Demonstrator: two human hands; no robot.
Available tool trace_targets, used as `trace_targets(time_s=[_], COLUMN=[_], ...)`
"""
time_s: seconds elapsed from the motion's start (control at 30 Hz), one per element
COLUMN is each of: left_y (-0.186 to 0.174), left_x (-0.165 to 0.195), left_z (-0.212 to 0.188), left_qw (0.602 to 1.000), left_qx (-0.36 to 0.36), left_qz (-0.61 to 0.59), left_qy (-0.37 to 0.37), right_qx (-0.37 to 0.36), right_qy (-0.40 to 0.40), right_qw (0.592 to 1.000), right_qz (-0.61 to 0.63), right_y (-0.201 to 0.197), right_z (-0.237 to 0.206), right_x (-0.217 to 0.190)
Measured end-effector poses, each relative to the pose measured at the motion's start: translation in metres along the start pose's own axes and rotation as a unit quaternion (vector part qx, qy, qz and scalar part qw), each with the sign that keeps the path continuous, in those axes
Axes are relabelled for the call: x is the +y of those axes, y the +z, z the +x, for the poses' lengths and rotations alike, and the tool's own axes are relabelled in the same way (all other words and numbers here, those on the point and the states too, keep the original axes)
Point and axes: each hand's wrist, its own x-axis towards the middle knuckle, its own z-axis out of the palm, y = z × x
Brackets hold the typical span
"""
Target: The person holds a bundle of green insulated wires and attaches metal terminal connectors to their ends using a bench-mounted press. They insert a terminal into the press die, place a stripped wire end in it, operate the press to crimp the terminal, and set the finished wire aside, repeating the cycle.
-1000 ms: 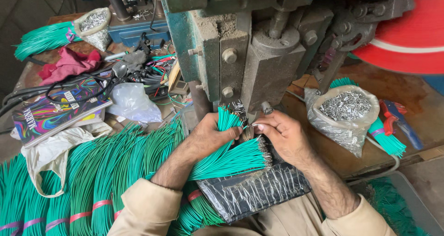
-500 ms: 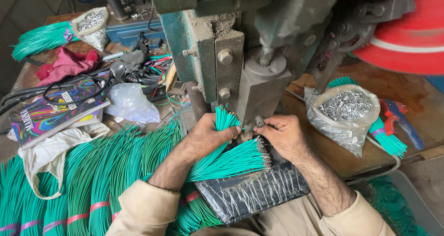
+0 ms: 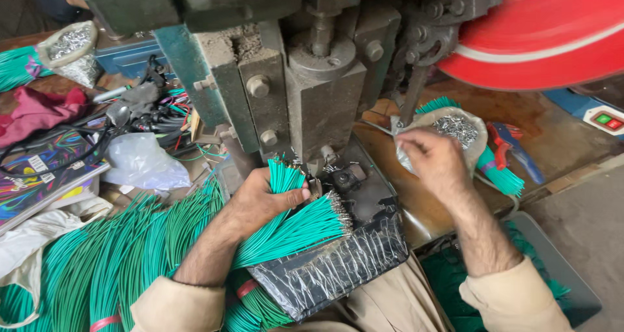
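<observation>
A person's left hand (image 3: 260,202) is closed around a small upright bunch of thin green plastic-coated wires (image 3: 285,176), just below a heavy grey metal press machine (image 3: 305,91). A larger fan of green wires with metal tips (image 3: 296,231) lies beside it. The right hand (image 3: 437,161) reaches into a clear plastic bag of small silver metal pieces (image 3: 458,130), fingers curled together inside it.
</observation>
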Motion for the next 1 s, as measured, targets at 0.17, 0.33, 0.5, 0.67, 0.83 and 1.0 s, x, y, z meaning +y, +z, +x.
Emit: trace_targets(time_s=[0.17, 0.33, 0.5, 0.67, 0.83, 1.0], left_y=[0.0, 0.0, -0.001, 0.001, 0.001, 0.001], left_x=[-0.002, -0.004, -0.003, 0.0, 0.002, 0.001], left_z=[0.002, 0.003, 0.004, 0.002, 0.001, 0.001], left_qw=[1.0, 0.999, 0.996, 0.998, 0.999, 0.998], left_qx=[0.009, -0.031, -0.055, -0.026, -0.031, -0.032], left_qz=[0.027, -0.012, 0.02, 0.026, 0.004, 0.006], left_qy=[-0.005, 0.031, 0.064, 0.045, 0.043, 0.048], right_qx=[-0.093, -0.08, 0.011, -0.101, -0.302, -0.292], right_qy=[-0.07, -0.027, 0.048, 0.202, 0.131, 0.026], right_qw=[0.966, 0.976, 0.997, 0.873, 0.884, 0.941], right_qz=[-0.231, -0.2, 0.062, 0.432, 0.331, 0.167], right_y=[-0.04, -0.048, -0.052, -0.038, 0.011, 0.02], right_z=[0.037, 0.037, 0.035, 0.013, -0.034, -0.052], right_x=[0.049, 0.067, 0.074, 0.058, 0.0, -0.026])
